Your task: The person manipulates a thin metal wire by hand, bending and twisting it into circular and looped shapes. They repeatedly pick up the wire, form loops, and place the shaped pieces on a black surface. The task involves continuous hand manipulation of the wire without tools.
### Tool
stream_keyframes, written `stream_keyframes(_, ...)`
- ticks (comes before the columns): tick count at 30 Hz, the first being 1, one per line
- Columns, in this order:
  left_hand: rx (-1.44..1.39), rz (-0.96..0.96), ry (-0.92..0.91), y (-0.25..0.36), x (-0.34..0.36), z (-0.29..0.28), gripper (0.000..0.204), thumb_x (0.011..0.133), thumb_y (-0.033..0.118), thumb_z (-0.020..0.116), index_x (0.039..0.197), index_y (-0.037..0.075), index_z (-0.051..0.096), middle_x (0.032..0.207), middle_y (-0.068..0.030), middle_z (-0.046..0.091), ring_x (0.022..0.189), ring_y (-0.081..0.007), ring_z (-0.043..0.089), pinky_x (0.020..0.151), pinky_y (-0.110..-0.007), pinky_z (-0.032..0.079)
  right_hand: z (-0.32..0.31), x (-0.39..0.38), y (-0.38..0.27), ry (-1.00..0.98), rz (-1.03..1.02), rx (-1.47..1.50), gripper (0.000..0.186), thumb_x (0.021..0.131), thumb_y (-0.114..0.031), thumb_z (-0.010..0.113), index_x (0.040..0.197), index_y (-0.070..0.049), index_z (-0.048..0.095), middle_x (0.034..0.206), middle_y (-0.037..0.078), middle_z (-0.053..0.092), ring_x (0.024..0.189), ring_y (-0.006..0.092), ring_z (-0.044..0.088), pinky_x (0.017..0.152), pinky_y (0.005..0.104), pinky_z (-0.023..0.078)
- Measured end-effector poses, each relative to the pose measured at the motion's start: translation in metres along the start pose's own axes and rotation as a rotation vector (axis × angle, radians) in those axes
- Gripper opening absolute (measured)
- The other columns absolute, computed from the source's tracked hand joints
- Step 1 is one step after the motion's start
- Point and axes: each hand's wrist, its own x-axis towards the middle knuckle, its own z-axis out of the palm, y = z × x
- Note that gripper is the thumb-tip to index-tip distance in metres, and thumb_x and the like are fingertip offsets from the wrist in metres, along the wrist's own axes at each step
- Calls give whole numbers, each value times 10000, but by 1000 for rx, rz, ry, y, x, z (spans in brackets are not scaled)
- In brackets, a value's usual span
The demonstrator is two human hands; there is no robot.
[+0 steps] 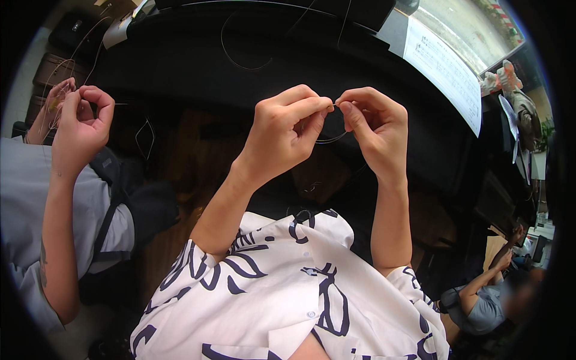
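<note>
Left hand: while its grip pinches thin wire, we see wire curving below.
Right hand: this grip pinches wire too.

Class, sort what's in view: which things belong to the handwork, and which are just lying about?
In use:
left hand, pinching
right hand, pinching
thin strand between them

Apparently lying about:
curved strand on the black table
printed sheet, upper right

A bright window stands upper right beyond a black table above brown flooring.
</note>
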Motion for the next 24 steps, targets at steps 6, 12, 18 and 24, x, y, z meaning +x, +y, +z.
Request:
stream_keyframes(6, 52, 57, -22, -10, -3, -3, 134, 835, -20, 765, 962, 24, 771, 837, -75, 712, 567, -107, 650, 476, -186, 490, -1, -2, 7, -71, 16, -82, 56, 880, 6, 696, 918, -5, 736, 733, 37, 683, 600, 66, 597, 532, 183, 429)
stream_keyframes(12, 263, 275, 176, -12, -7, 4, 177, 771, -4, 823, 931, 50, 774, 840, -71, 715, 647, -142, 694, 512, -208, 541, -5, 0, 4, -82, 41, -67, 68, 877, -64, 721, 901, -6, 748, 729, 53, 695, 621, 90, 621, 577, 196, 471)
stream_keyframes(18, 347, 477, 116, -34, -6, 9, 177, 750, -8, 832, 909, 12, 756, 834, -97, 712, 661, -185, 709, 538, -239, 560, -17, 8, -1, -227, 258, -116, 111, 889, -93, 705, 901, 8, 750, 774, 93, 720, 688, 136, 673, 679, 238, 536)
stream_keyframes(24, 342, 441, 95, -35, -10, 14, 131, 775, -4, 813, 883, 2, 740, 798, -96, 696, 638, -183, 693, 539, -241, 545, -14, 6, 8, -218, 229, -204, 109, 887, -81, 697, 899, 16, 745, 740, 91, 708, 652, 133, 660, 638, 230, 518)
